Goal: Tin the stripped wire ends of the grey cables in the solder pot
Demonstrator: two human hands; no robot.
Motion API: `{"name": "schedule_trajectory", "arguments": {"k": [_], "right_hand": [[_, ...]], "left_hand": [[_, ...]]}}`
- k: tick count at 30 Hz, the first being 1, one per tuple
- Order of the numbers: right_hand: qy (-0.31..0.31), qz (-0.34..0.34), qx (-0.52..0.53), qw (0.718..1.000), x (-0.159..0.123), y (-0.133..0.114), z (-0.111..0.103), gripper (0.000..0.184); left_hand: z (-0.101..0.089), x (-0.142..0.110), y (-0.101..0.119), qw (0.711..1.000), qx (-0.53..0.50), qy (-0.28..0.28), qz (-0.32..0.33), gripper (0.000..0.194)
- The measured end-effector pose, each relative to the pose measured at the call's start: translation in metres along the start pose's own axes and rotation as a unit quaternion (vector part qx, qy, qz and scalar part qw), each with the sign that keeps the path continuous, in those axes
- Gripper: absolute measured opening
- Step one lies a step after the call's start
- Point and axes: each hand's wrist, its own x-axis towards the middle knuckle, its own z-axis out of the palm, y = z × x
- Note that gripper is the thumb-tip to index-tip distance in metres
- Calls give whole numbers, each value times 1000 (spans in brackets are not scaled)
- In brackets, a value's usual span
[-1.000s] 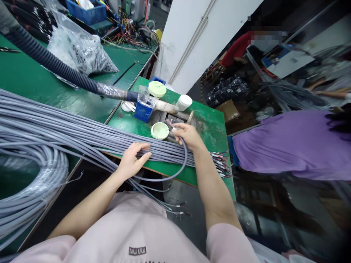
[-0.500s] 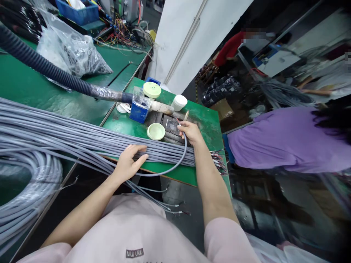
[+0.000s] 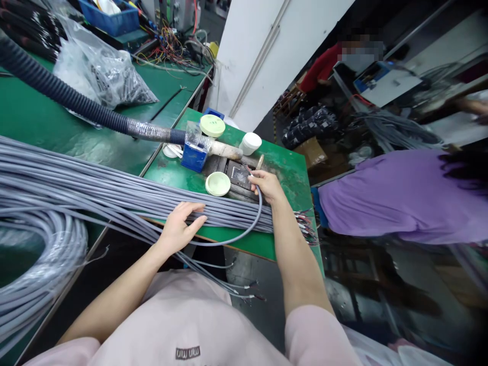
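Observation:
My right hand (image 3: 267, 186) pinches a single grey cable (image 3: 244, 232) close to its stripped end, with thin wire tips poking out over a metal fixture (image 3: 239, 175) set in the small green bench (image 3: 284, 175). The cable curves down in a loop below that hand. My left hand (image 3: 178, 229) lies on a thick bundle of grey cables (image 3: 114, 195), fingers spread across it. The bundle runs over the bench edge, and its far end shows as coloured wire tips (image 3: 306, 226). A pale green lid (image 3: 217, 183) sits just left of the fixture.
A blue box (image 3: 194, 156), a white jar (image 3: 250, 143) and a second green lid (image 3: 212, 125) stand beyond the fixture, under a black corrugated hose (image 3: 87, 104). A grey cable coil (image 3: 41, 254) lies at left. A co-worker in a purple shirt (image 3: 396, 198) stands right.
The view has shifted slightly left and up. My right hand has moved a little, keeping the cable end over the fixture. My left hand stays on the bundle.

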Motion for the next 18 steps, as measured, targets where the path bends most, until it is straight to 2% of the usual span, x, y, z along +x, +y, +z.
{"name": "schedule_trajectory", "arguments": {"k": [3, 6, 9, 12, 13, 15, 17, 18], "right_hand": [[-3, -23, 16, 1000, -15, -7, -7, 50], [20, -59, 33, 997, -42, -13, -17, 40], [64, -97, 56, 992, -86, -10, -32, 34], [135, -119, 73, 981, -146, 12, -52, 33], [150, -108, 69, 980, -168, 25, -60, 34], [138, -53, 31, 989, -210, 56, -76, 35], [92, 37, -78, 992, -243, 86, -91, 35], [82, 67, -148, 983, -255, 97, -97, 34]], "left_hand": [[0, 1, 0, 1000, 0, 0, 1, 21], [-1, 0, 1, 1000, 6, -1, 4, 21], [-1, -1, 0, 1000, 17, -5, 7, 22], [-1, 0, 0, 1000, 25, -13, 13, 23], [-1, 2, 0, 1000, 23, -14, 14, 22], [-5, 6, 5, 1000, 0, -9, 13, 18], [-13, 11, 13, 998, -56, 28, 21, 14], [-18, 13, 19, 994, -89, 61, 32, 13]]}}
